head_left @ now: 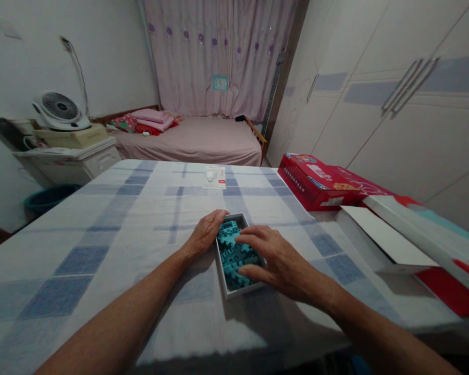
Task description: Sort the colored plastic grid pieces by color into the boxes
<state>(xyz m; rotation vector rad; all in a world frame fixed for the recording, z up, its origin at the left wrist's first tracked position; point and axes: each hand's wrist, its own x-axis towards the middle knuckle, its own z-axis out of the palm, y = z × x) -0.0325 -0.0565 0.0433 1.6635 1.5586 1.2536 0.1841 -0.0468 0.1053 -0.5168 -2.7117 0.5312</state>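
Hands, left to right. Left hand (206, 230) lies along the left wall of an open white box (234, 295), fingers bent toward its far corner; contact looks likely, but cannot tell how firmly it grips. The teal notched puzzle pieces (234, 254) lie heaped inside the box, which sits on the cloth between the hands. Right hand (275, 255) is over the box's right side, thumb and forefinger parted above the pieces; no piece seen clasped, touch on the heap uncertain.

Step, as judged: box steadied from the left, contents being handled from the right. A next move would call for a light fingertip pinch on one piece's edge, since the notches may snag neighbours.

Surface: blue-and-white checked tablecloth (113, 229); small white printed package (214, 177) beyond the box; at right, a red carton (316, 182), with a white box lid (386, 237) nearer the viewer.

Room: teal bin (49, 200) on the floor; white fan (62, 108) above a white cabinet (101, 159); bed (211, 140) before a pink curtain (187, 62); pale wardrobe (375, 57) along the right.
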